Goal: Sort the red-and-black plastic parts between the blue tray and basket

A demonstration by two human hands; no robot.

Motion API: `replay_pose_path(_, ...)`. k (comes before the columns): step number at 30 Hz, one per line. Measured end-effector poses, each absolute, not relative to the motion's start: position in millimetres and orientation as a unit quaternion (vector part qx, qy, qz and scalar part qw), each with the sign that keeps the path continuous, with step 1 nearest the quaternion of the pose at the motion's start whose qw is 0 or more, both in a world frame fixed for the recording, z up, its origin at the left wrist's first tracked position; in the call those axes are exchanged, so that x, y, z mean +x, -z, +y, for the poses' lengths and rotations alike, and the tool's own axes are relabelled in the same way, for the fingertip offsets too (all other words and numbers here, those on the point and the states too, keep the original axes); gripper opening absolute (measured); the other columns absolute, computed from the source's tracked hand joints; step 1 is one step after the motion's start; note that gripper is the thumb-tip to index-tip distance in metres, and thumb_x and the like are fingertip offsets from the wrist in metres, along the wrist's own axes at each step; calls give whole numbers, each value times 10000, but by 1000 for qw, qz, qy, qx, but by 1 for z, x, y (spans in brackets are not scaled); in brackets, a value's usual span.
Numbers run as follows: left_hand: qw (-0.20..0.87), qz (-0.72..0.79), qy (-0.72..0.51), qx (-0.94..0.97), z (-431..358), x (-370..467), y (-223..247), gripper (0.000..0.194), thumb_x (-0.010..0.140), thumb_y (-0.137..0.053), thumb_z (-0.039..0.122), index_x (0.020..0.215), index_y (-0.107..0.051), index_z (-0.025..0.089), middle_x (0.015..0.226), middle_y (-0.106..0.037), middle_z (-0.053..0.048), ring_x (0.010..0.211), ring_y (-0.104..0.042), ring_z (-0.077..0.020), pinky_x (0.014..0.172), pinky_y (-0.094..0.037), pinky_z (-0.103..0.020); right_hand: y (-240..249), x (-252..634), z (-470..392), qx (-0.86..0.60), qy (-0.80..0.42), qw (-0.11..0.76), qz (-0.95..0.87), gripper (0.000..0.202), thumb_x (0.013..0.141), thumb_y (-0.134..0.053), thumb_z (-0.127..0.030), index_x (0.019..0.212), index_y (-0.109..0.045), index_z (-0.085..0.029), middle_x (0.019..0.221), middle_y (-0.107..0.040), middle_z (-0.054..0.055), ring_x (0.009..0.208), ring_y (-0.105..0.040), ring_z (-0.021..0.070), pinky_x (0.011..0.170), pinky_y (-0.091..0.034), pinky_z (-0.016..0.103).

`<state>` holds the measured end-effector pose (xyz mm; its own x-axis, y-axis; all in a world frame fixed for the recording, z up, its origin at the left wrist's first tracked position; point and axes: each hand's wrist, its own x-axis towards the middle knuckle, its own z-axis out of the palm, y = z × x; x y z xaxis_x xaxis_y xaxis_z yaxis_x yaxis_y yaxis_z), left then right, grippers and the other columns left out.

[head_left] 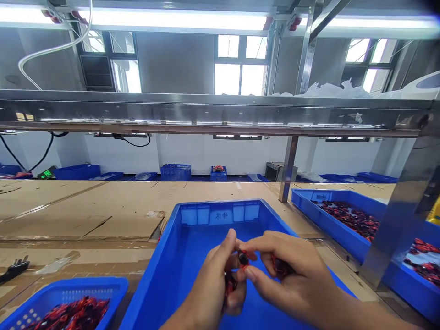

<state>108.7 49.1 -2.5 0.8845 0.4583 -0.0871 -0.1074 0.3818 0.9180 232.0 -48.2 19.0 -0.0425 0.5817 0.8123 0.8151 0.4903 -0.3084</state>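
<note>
Pinching a small red-and-black piece [243, 259] in both hands over the large blue tray [192, 247]

Far left: black plug [15, 268] lay on the cardboard-covered table [113, 197]. Lower left: perforated blue basket [118, 285] held a heap of red-and-black parts [74, 314], cut off by the frame edge.

Center: large tray sat lengthwise, characters marked on its far wall. Left hand [216, 275] was over it, thumb raised, fingers curled, gripping the piece from the left side. More red-and-black material [229, 285] showed inside those fingers; couldn't tell how many.

Piece sat between the two hands' fingertips, above the tray floor, round dark end showing. Right hand [299, 261] was closed on it with thumb and index finger; another dark red bit [282, 266] was tucked under its curled fingers.

Right: slim metal post [289, 167] stood on the table near a second blue tray [299, 198], parts spread inside. Wide metal upright [402, 206] blocked some of that; couldn't tell if the parts past it shared one tray.
</note>
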Motion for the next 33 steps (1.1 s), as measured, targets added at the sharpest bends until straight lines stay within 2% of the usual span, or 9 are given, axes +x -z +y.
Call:
replay_pose_path(10, 836, 90, -197, 505, 51, 110, 4, 448, 834, -562, 573, 631, -452, 189, 369, -288, 92, 281, -171, -32, 308, -145, -165, -13, 236, -42, -519, 44, 516, -680, 305, 790, -719, -250, 1087, -647, -241, 603, -501, -60, 509, -443, 76, 501, -386, 189)
replay_pose_path(12, 853, 101, -183, 478, 51, 110, 4, 459, 844, -521, 596, 649, -465, 184, 408, -342, 74, 288, -197, -36, 314, -140, -172, -15, 239, -39, -529, -93, 567, -624, 136, 837, -669, -330, 909, -659, -216, 588, -480, -53, 497, -420, 75, 466, -364, 184)
replay_pose_path(15, 893, 126, -171, 397, 53, 108, 0, 500, 837, -444, 663, 897, -571, 183, 577, -473, 37, 331, -299, -56, 340, -144, -184, -18, 246, -33, -453, -397, 652, -461, 326, 908, -486, -478, 745, -535, -200, 548, -402, -60, 400, -306, 70, 320, -227, 167)
replay_pose_path(18, 909, 173, -189, 329, 56, 106, -4, 585, 834, -433, 663, 1084, -570, 152, 658, -505, 4, 432, -399, -87, 399, -223, -196, -17, 251, -26, -402, -537, 636, -382, 308, 915, -452, -455, 774, -535, -194, 586, -454, -44, 376, -274, 62, 281, -155, 163)
replay_pose_path(21, 910, 223, -218, 273, 57, 106, -7, 612, 841, -466, 625, 1172, -547, 118, 709, -520, -27, 543, -459, -120, 478, -319, -216, -13, 251, -22, -467, -481, 595, -443, 241, 887, -559, -419, 858, -620, -187, 581, -456, -54, 390, -276, 53, 314, -172, 163)
replay_pose_path(25, 907, 240, -230, 259, 54, 106, -7, 659, 840, -471, 613, 1252, -506, 100, 715, -542, -64, 594, -493, -163, 524, -382, -245, -8, 246, -27, -540, -135, 458, -693, 174, 820, -692, -339, 949, -721, -226, 611, -559, -31, 539, -468, 96, 525, -361, 226)
replay_pose_path(27, 904, 243, -229, 266, 53, 106, -7, 664, 842, -464, 589, 1269, -498, 82, 677, -535, -67, 585, -503, -185, 512, -389, -257, -7, 246, -31, -536, -4, 367, -760, 343, 775, -747, -309, 1109, -680, -266, 699, -637, -23, 617, -537, 121, 586, -374, 245)
replay_pose_path(30, 902, 234, -228, 281, 53, 106, -7, 605, 837, -455, 443, 1292, -476, 46, 698, -573, -102, 591, -551, -223, 542, -438, -302, -5, 248, -35, -557, 24, 290, -777, 444, 788, -740, -312, 1211, -608, -294, 855, -703, -18, 701, -616, 139, 623, -397, 246)
replay_pose_path(33, 903, 211, -236, 292, 53, 107, -7, 679, 650, -460, 142, 1311, -439, -10, 776, -624, -150, 668, -615, -235, 610, -477, -303, -5, 250, -33, -581, 8, 265, -769, 316, 834, -691, -279, 1143, -642, -321, 898, -717, -34, 768, -641, 143, 659, -414, 237)
